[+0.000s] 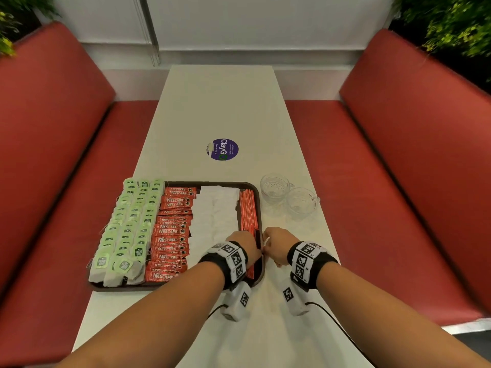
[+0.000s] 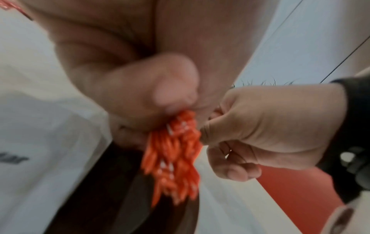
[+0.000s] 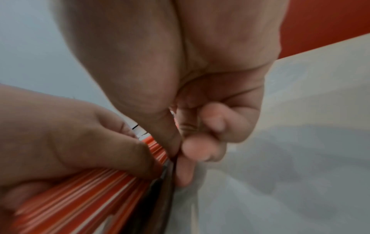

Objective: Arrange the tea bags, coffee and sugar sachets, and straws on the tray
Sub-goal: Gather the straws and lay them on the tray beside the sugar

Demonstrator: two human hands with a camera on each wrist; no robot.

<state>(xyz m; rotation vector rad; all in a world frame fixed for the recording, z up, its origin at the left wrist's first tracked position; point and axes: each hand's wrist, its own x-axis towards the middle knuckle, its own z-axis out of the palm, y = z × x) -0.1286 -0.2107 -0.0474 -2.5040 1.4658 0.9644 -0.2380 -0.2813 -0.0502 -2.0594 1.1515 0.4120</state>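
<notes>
A brown tray (image 1: 259,272) holds rows of green tea bags (image 1: 127,232), red coffee sachets (image 1: 172,235), white sugar sachets (image 1: 215,213) and a column of red straws (image 1: 247,211) along its right side. My left hand (image 1: 248,239) grips the near end of the straw bundle (image 2: 174,158), thumb over it. My right hand (image 1: 268,244) sits just outside the tray's right rim (image 3: 167,172) with fingers curled; its thumb lies against the straws (image 3: 80,197) and its fingers (image 3: 185,171) on the rim's outer side, pinching it.
Two clear glass cups (image 1: 275,191) (image 1: 301,201) stand on the white table (image 1: 220,102) right of the tray. A round purple sticker (image 1: 222,149) lies mid-table. Red benches (image 1: 53,155) (image 1: 398,168) flank the table on both sides.
</notes>
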